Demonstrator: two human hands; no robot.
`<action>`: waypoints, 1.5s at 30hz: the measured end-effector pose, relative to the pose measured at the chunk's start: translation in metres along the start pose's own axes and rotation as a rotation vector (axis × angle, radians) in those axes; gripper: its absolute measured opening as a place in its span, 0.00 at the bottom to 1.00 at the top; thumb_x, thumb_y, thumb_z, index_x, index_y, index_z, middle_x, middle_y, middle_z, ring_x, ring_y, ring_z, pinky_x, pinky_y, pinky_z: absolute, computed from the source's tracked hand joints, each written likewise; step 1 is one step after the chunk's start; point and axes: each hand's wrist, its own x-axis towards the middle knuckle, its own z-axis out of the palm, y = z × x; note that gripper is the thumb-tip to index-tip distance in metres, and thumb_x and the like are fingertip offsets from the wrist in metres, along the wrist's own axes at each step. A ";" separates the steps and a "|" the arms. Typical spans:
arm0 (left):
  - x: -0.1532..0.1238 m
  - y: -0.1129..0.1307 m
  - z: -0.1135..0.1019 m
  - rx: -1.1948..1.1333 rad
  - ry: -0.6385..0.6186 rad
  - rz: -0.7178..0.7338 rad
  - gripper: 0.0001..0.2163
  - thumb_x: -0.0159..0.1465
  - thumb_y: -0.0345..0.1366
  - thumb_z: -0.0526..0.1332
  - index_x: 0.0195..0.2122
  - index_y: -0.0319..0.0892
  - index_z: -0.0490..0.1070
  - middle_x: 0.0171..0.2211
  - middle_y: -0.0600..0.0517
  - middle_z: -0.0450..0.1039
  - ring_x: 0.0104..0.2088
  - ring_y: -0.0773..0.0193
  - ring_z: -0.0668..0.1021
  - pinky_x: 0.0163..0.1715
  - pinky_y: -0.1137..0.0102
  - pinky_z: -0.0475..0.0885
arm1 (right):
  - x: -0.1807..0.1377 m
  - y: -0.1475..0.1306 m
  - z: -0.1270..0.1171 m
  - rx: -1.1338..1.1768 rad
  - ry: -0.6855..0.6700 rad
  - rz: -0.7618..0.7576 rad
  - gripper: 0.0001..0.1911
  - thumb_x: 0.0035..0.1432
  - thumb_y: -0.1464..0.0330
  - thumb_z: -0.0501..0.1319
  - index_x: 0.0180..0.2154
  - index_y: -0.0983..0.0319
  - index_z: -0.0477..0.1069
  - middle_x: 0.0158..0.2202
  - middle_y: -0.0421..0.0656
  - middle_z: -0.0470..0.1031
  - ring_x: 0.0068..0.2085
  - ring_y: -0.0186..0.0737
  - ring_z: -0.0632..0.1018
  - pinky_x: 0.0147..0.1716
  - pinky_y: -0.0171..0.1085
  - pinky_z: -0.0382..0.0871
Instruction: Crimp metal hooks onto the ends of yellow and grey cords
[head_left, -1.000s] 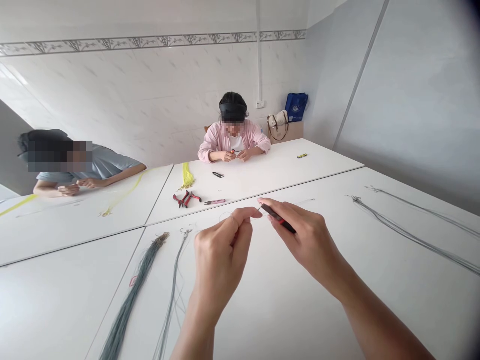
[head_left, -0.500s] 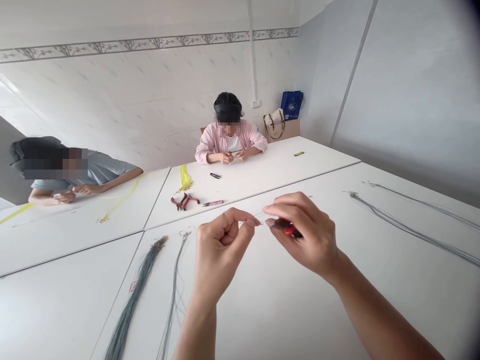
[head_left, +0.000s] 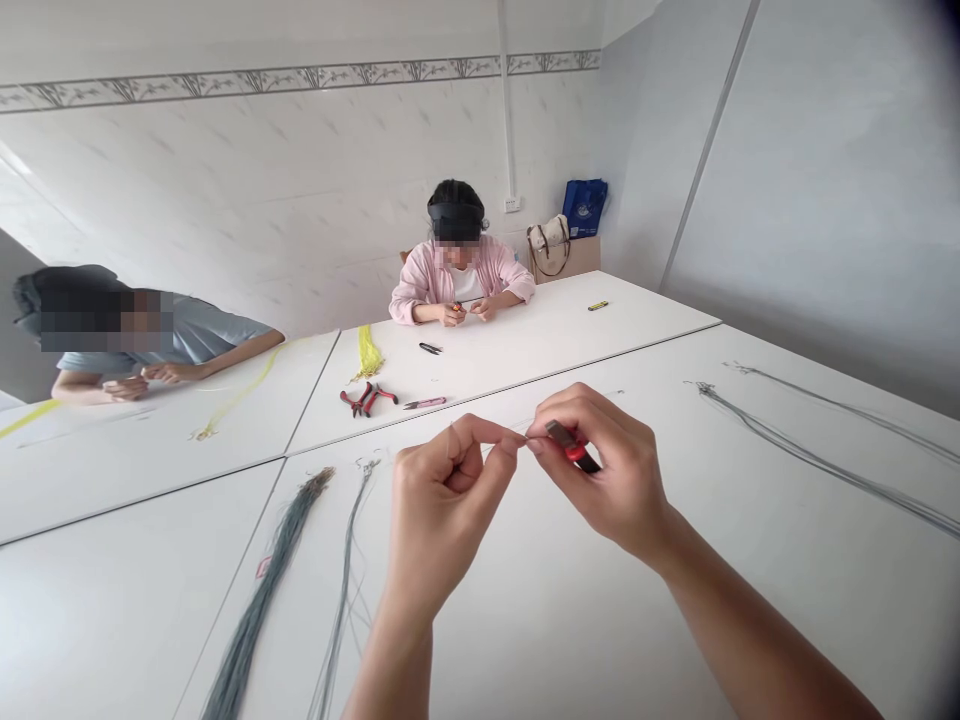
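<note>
My left hand (head_left: 442, 505) is raised over the white table (head_left: 570, 620), thumb and forefinger pinched on a very thin wire whose tip barely shows. My right hand (head_left: 607, 470) is closed round a small red-and-black plier-like tool (head_left: 574, 447), its tip meeting the left fingertips. A thick bundle of grey-green wires (head_left: 262, 590) lies to the left of my left arm, and a thinner bundle (head_left: 346, 575) beside it.
More grey wire strands (head_left: 810, 455) lie at the right. Across the table, red pliers (head_left: 365, 398), pink snips (head_left: 426, 403), a yellow bundle (head_left: 367, 352). A person in pink (head_left: 457, 280) works opposite; another in grey (head_left: 150, 345) at the left. Bags (head_left: 570, 225) stand in the corner.
My right hand has curled tighter round the tool and drawn in close to the left fingertips. The left hand has closed its pinch and dropped slightly.
</note>
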 end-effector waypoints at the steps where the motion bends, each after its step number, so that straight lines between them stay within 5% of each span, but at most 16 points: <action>1: 0.000 0.000 0.000 0.022 0.009 0.031 0.09 0.66 0.36 0.62 0.29 0.42 0.76 0.18 0.61 0.41 0.19 0.73 0.50 0.18 0.73 0.48 | 0.000 0.000 0.000 0.009 0.003 0.012 0.08 0.67 0.77 0.59 0.36 0.58 0.68 0.33 0.40 0.71 0.31 0.33 0.72 0.26 0.34 0.66; 10: -0.002 -0.001 0.001 0.127 0.093 0.259 0.07 0.64 0.29 0.63 0.31 0.44 0.79 0.18 0.61 0.41 0.18 0.73 0.50 0.18 0.74 0.50 | -0.001 -0.003 -0.003 0.031 0.010 0.080 0.09 0.67 0.76 0.58 0.34 0.58 0.67 0.32 0.39 0.70 0.30 0.33 0.70 0.26 0.35 0.65; 13: 0.000 -0.002 0.000 0.098 0.081 0.219 0.07 0.67 0.31 0.62 0.36 0.46 0.81 0.19 0.59 0.57 0.20 0.73 0.60 0.21 0.75 0.60 | 0.001 -0.001 -0.007 0.050 -0.029 0.125 0.09 0.67 0.74 0.59 0.33 0.58 0.67 0.32 0.39 0.71 0.30 0.34 0.70 0.27 0.35 0.65; 15: 0.004 -0.005 0.000 -0.011 0.056 0.180 0.10 0.71 0.34 0.59 0.43 0.47 0.82 0.32 0.52 0.75 0.31 0.69 0.74 0.33 0.75 0.71 | 0.004 0.005 -0.011 0.039 -0.045 0.181 0.09 0.67 0.73 0.59 0.32 0.59 0.67 0.30 0.38 0.70 0.29 0.33 0.69 0.28 0.34 0.64; 18: 0.014 -0.015 -0.005 -0.314 0.042 0.127 0.14 0.74 0.40 0.54 0.44 0.45 0.81 0.50 0.46 0.77 0.51 0.60 0.77 0.53 0.65 0.75 | 0.007 0.019 -0.018 -0.017 -0.032 0.276 0.10 0.67 0.70 0.60 0.31 0.59 0.67 0.28 0.36 0.68 0.27 0.32 0.67 0.27 0.33 0.62; 22: 0.027 -0.039 -0.023 -0.471 0.013 -0.047 0.15 0.73 0.45 0.55 0.39 0.43 0.77 0.24 0.53 0.70 0.28 0.66 0.74 0.39 0.67 0.78 | 0.009 0.050 -0.029 -0.125 -0.007 0.376 0.09 0.65 0.65 0.60 0.31 0.59 0.68 0.26 0.36 0.67 0.26 0.32 0.66 0.26 0.33 0.61; 29: 0.041 -0.086 -0.050 0.080 -0.034 -0.216 0.15 0.69 0.45 0.56 0.39 0.41 0.79 0.20 0.57 0.56 0.23 0.68 0.62 0.24 0.73 0.61 | -0.015 0.137 -0.036 -0.266 -0.080 0.616 0.11 0.63 0.59 0.57 0.33 0.60 0.68 0.27 0.37 0.69 0.26 0.34 0.67 0.29 0.35 0.61; 32: 0.043 -0.098 -0.052 0.215 -0.157 -0.277 0.16 0.67 0.46 0.56 0.39 0.41 0.80 0.20 0.58 0.53 0.22 0.67 0.61 0.23 0.72 0.56 | -0.038 0.176 -0.035 -0.326 -0.091 0.628 0.12 0.62 0.59 0.55 0.31 0.59 0.65 0.28 0.40 0.70 0.28 0.36 0.68 0.32 0.36 0.62; 36: 0.044 -0.111 -0.050 0.404 -0.159 -0.296 0.17 0.66 0.45 0.54 0.39 0.43 0.80 0.19 0.58 0.51 0.21 0.66 0.59 0.25 0.72 0.54 | -0.072 0.214 -0.039 -0.464 -0.067 0.632 0.11 0.63 0.61 0.52 0.31 0.59 0.63 0.31 0.44 0.72 0.31 0.39 0.70 0.34 0.38 0.62; 45: 0.046 -0.160 -0.042 0.827 -0.207 -0.419 0.17 0.69 0.40 0.49 0.42 0.49 0.79 0.30 0.50 0.77 0.32 0.57 0.75 0.35 0.68 0.62 | -0.115 0.248 -0.051 -0.745 -0.115 0.654 0.08 0.68 0.68 0.51 0.39 0.61 0.67 0.41 0.47 0.73 0.33 0.40 0.69 0.32 0.39 0.55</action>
